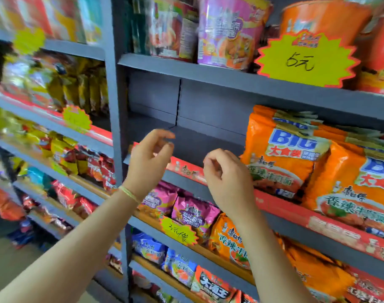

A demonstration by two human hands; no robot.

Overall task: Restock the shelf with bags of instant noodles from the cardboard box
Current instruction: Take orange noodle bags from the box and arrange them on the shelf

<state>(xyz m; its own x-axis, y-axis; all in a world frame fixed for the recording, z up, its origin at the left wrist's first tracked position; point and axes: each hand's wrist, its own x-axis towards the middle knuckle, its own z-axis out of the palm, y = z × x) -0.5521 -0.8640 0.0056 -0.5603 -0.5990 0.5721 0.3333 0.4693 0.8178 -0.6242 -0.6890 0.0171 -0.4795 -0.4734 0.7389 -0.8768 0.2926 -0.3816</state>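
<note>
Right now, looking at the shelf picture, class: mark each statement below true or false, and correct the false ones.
1. Both hands hold noodle bags. False: the left hand and the right hand hold nothing.
2. Orange BIG bags stand on the right of the middle shelf. True.
3. The left part of that shelf is full. False: it is bare.
4. The yellow price tag reads 5元. True.
5. Purple bags sit on the shelf below. True.
</note>
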